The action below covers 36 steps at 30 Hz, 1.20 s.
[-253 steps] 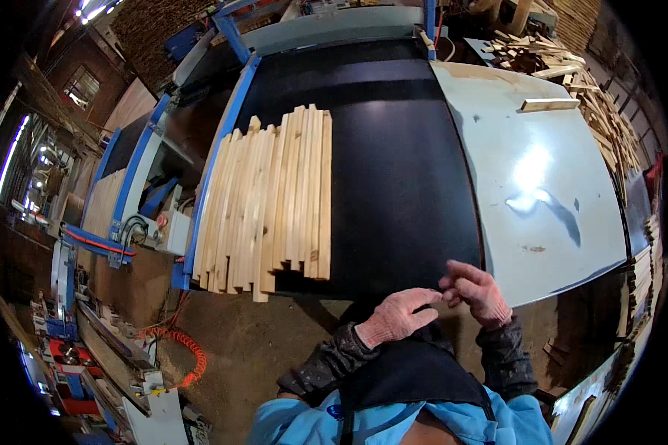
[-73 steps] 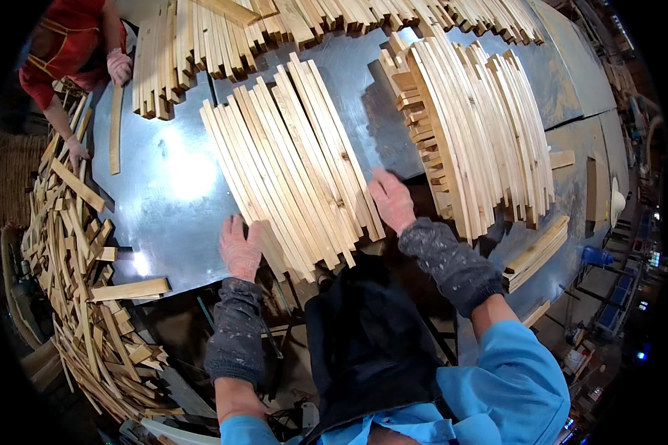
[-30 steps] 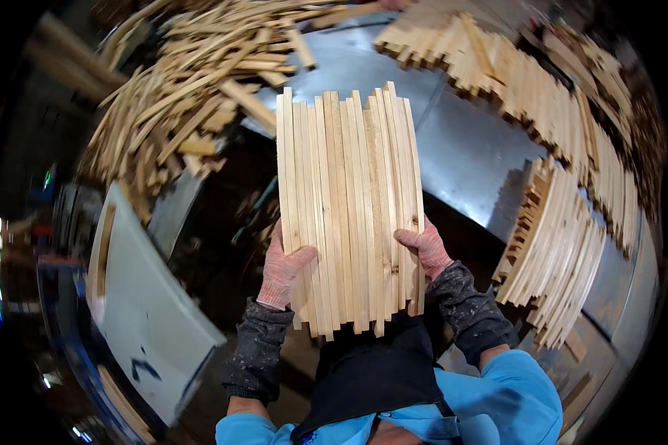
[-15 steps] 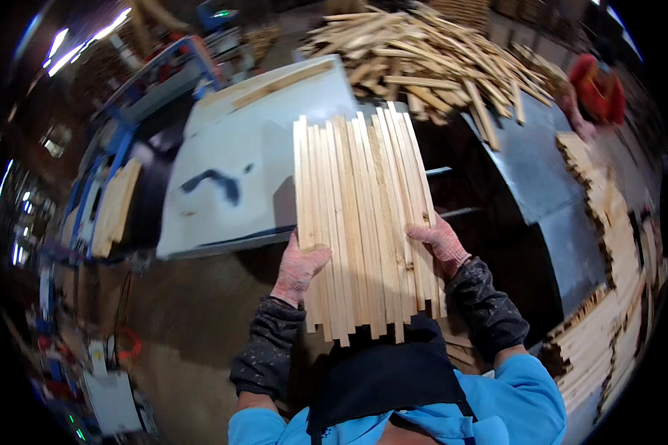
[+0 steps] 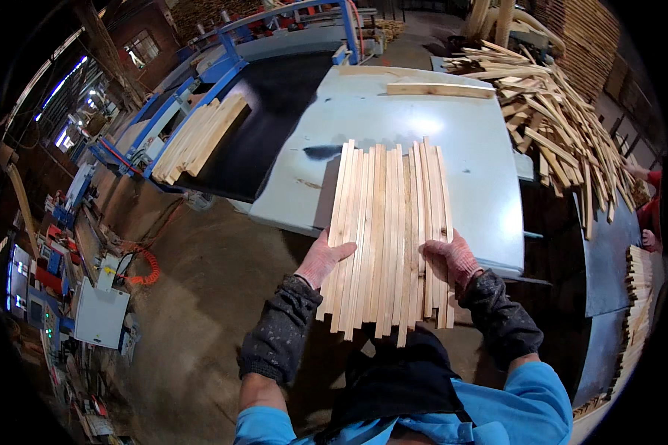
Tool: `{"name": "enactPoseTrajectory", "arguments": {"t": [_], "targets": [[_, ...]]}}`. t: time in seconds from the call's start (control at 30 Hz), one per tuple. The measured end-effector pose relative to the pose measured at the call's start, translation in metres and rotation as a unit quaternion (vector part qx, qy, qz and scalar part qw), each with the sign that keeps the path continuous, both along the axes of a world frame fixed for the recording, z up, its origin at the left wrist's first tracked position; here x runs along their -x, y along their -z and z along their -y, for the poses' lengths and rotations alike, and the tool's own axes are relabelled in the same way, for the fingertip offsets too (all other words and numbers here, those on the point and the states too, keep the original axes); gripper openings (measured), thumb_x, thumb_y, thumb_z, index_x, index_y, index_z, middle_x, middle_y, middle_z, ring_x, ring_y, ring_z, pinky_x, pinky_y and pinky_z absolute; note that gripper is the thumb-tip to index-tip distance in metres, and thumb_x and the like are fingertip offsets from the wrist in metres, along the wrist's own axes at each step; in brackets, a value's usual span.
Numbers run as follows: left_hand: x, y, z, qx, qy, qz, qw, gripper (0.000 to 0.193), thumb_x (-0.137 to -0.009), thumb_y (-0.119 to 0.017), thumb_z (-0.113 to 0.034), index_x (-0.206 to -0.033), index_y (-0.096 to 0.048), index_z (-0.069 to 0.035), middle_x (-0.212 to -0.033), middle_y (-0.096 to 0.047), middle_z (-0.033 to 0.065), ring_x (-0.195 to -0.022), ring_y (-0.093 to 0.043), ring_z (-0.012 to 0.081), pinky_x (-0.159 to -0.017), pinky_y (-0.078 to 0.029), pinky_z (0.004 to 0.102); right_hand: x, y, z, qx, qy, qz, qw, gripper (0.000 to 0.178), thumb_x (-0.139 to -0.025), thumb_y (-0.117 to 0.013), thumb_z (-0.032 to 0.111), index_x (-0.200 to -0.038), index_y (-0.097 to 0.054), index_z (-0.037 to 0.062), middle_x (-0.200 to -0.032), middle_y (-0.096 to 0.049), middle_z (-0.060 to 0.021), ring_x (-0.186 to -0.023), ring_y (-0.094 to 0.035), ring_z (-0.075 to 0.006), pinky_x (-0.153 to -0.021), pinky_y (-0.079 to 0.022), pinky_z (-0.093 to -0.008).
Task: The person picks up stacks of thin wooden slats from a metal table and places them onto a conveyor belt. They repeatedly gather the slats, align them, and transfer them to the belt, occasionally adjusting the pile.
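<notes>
Between my two gloved hands I carry a bundle of wooden strips (image 5: 384,230), laid side by side with uneven ends. My left hand (image 5: 323,258) grips the bundle's left edge, thumb on top and the other fingers hidden beneath. On the right edge my right hand (image 5: 454,258) clamps it the same way. The strips hang in front of my dark apron, and their far ends overlap the near part of a pale tabletop (image 5: 467,200). A single wooden board (image 5: 439,90) lies along the table's far edge.
A black conveyor belt (image 5: 274,96) within a blue machine frame holds a row of wooden strips (image 5: 200,141). Loose strips are heaped (image 5: 557,119) at the far right. Another person's hand (image 5: 650,240) shows beside stacked strips (image 5: 634,319). A control box (image 5: 101,314) stands left.
My view has swung left, so the table, conveyor and pile appear farther right. The bundle stays gripped in both hands and now sits in front of the table's middle.
</notes>
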State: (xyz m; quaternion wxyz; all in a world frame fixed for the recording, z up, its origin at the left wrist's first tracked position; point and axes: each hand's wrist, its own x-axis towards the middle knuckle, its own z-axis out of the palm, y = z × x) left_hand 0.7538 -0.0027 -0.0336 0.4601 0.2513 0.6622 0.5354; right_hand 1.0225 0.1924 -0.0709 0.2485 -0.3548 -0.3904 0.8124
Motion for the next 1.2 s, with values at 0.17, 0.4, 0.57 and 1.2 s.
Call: {"name": "enactPoseTrajectory", "arguments": {"t": [0.17,0.4,0.57,1.2], "targets": [[0.161,0.021,-0.057,0.222,0.109,-0.324,0.913,0.103,-0.089,-0.074,-0.071,-0.156,-0.047,0.002,-0.143,-0.064,0.0260,-0.136,-0.060,0.0398,-0.118,-0.046,0.0476,0.116,0.017,-0.030,-0.001,0.015,-0.034,0.999,0.055,-0.095,-0.073,-0.005,-0.143,-0.046,0.0017,-0.107,-0.069,-0.0172,-0.093,-0.073,-0.0266,-0.084,-0.065,-0.0404],[0.318,0.014,-0.078,0.279,-0.022,-0.393,0.876,0.109,-0.089,-0.067,-0.073,-0.168,-0.033,-0.005,-0.157,-0.052,0.0284,-0.144,-0.052,0.0425,-0.121,-0.041,0.0497,0.311,0.005,-0.034,-0.043,0.013,-0.044,0.998,0.055,-0.096,-0.072,-0.003,-0.143,-0.045,0.0024,-0.117,-0.066,-0.0170,-0.101,-0.072,-0.0268,-0.088,-0.064,-0.0424],[0.391,-0.016,-0.081,0.353,0.000,-0.420,0.836,0.107,-0.093,-0.059,-0.074,-0.171,-0.025,-0.009,-0.164,-0.042,0.0275,-0.145,-0.048,0.0442,-0.121,-0.038,0.0522,0.435,0.013,-0.032,-0.008,0.026,-0.053,0.998,0.042,-0.095,-0.074,-0.002,-0.128,-0.048,0.0037,-0.109,-0.067,-0.0153,-0.092,-0.072,-0.0274,-0.074,-0.064,-0.0428],[0.700,0.028,-0.040,0.328,0.061,-0.602,0.725,0.108,-0.102,-0.037,-0.079,-0.172,-0.014,0.000,-0.178,-0.012,0.0279,-0.165,-0.006,0.0449,-0.133,-0.001,0.0594,0.729,-0.041,-0.014,-0.366,-0.228,0.531,0.729,0.094,-0.094,-0.065,0.076,-0.133,-0.059,-0.0090,-0.119,-0.073,-0.0259,-0.111,-0.075,-0.0374,-0.093,-0.061,-0.0462]]}}
